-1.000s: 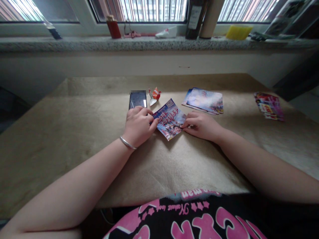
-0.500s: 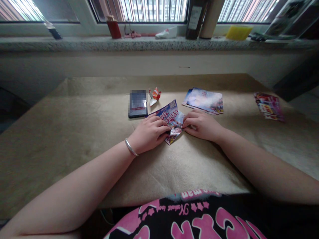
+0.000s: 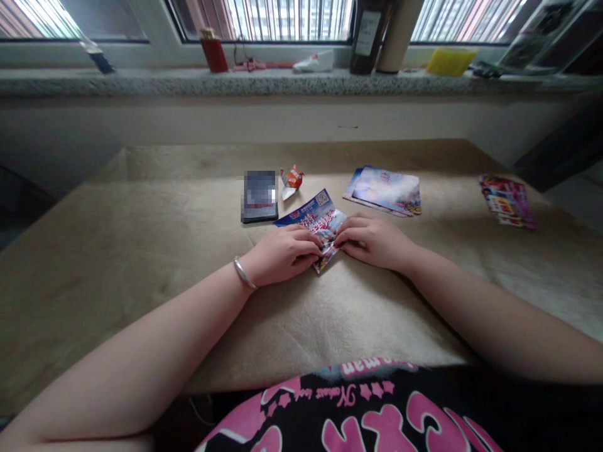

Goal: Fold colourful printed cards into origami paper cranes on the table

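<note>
A small printed sheet of coloured paper (image 3: 311, 215) lies on the beige table cover (image 3: 141, 251) in front of me. My left hand (image 3: 282, 254), with a silver bangle on its wrist, rests on the sheet's left part, fingers curled and pinching the paper. My right hand (image 3: 377, 240) presses on the sheet's right corner, its fingers together on the paper. The fingertips of both hands meet over the sheet's middle. Just behind lie a dark phone (image 3: 259, 195) and a small folded red-and-white paper figure (image 3: 291, 180).
A stack of printed sheets (image 3: 386, 190) lies behind my right hand, and another pile (image 3: 506, 200) sits far right. The stone windowsill (image 3: 141, 80) carries a red cup (image 3: 214, 53), a dark bottle (image 3: 367, 34), a cardboard tube (image 3: 398, 34) and a yellow object (image 3: 451, 61).
My left hand slid right from the sheet's left corner onto its middle, folding part of the paper over. My right hand moved slightly left, so the fingertips now meet.
</note>
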Motion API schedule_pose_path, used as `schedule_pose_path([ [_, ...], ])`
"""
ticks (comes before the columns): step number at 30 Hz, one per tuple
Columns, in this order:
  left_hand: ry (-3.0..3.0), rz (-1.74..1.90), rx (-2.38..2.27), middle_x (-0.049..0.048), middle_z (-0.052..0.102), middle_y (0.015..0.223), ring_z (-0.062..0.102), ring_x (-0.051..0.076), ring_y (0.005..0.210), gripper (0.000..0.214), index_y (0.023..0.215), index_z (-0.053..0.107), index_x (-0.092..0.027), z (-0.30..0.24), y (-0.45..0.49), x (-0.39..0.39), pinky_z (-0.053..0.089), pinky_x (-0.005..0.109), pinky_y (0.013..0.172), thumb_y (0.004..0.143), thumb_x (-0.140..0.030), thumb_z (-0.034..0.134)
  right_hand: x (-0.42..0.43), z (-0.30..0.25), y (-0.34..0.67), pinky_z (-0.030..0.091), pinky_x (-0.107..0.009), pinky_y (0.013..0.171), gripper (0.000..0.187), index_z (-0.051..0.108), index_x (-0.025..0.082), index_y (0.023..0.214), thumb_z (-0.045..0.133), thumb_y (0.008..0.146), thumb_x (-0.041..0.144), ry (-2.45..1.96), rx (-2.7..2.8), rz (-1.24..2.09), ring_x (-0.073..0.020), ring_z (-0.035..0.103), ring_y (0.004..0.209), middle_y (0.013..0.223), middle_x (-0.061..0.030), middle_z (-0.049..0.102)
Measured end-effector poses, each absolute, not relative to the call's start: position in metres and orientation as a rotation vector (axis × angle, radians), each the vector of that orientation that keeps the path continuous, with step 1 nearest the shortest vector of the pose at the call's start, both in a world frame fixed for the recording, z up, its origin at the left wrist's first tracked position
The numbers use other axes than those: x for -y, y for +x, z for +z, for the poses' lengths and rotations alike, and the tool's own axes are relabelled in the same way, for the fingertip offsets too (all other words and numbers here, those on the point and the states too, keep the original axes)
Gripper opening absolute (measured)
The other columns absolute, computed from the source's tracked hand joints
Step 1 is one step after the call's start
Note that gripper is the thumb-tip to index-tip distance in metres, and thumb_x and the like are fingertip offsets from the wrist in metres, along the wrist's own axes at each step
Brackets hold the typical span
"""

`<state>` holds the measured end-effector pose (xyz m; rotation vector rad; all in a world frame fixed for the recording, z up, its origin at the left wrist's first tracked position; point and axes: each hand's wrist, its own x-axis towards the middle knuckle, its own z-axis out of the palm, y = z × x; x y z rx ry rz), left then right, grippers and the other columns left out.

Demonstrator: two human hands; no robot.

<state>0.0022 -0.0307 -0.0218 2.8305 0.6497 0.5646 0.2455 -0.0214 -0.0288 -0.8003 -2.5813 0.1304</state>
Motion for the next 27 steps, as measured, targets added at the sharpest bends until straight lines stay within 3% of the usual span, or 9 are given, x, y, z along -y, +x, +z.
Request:
schedule_pose_path([
  [5,2.807,0.566,-0.659,0.0057,0.068,0.099,0.061,0.016,0.092,0.022,0.090,0.068,-0.018,-0.0205,0.0035,0.0291,0.048,0.033,0.087,0.090,-0.023,0.046,0.0216,-0.0299,0.2368,0.046,-0.033,0.078,0.015,0.068,0.022,0.087,0.054,0.085,0.023,-0.843,2.537,0.147,-0.0185,0.059,0.086,0.090,-0.0053,0.068],
  [12,2.768,0.520,-0.565,0.0046,0.067,0.104,0.060,0.017,0.097,0.020,0.097,0.068,-0.022,-0.0164,0.0014,0.0314,0.045,0.036,0.092,0.088,-0.023,0.050,0.0221,-0.0293,0.2381,0.046,-0.033,0.078,0.013,0.068,0.022,0.085,0.055,0.084,0.020,-0.797,2.529,0.217,-0.0182,0.059,0.085,0.089,-0.0052,0.068],
  [27,2.739,0.479,-0.545,0.0040,0.068,0.103,0.060,0.017,0.096,0.021,0.089,0.070,-0.022,-0.0138,0.0003,0.0289,0.046,0.035,0.091,0.087,-0.021,0.049,0.0232,-0.0298,0.2390,0.046,-0.034,0.081,0.013,0.068,0.022,0.085,0.057,0.085,0.029,-0.791,2.527,0.242,-0.0185,0.059,0.088,0.091,-0.0057,0.069],
])
